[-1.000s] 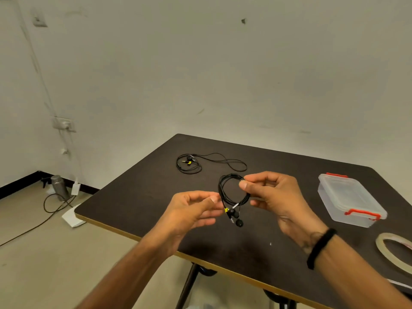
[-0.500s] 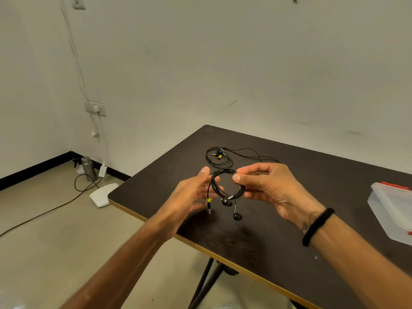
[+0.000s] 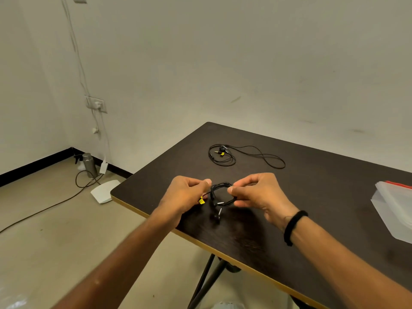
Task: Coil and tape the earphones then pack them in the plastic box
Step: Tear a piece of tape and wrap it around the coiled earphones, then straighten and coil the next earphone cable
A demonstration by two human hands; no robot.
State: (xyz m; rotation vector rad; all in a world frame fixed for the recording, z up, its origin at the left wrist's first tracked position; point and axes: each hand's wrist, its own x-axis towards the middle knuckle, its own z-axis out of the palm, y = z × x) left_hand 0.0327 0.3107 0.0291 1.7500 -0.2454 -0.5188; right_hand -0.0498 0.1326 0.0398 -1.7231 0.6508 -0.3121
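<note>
Coiled black wired earphones held in the air between my two hands, just above the near part of the dark brown worktop. My right hand: thumb and forefinger closed in a pinch on the right side of the loop. My left hand: fingers curled, grip closed on the left side of the loop and on the free lead with its small yellow tag. Loop stands roughly facing me, its long axis running left to right between the grips; two earbuds hang below it. The clear plastic box with red clips lies well apart to my right, at the frame edge, so the right hand is the nearer one. No tape in view. Judgement: coil formed but not yet taped. A second, uncoiled black earphone set lies on the worktop beyond my hands.
</note>
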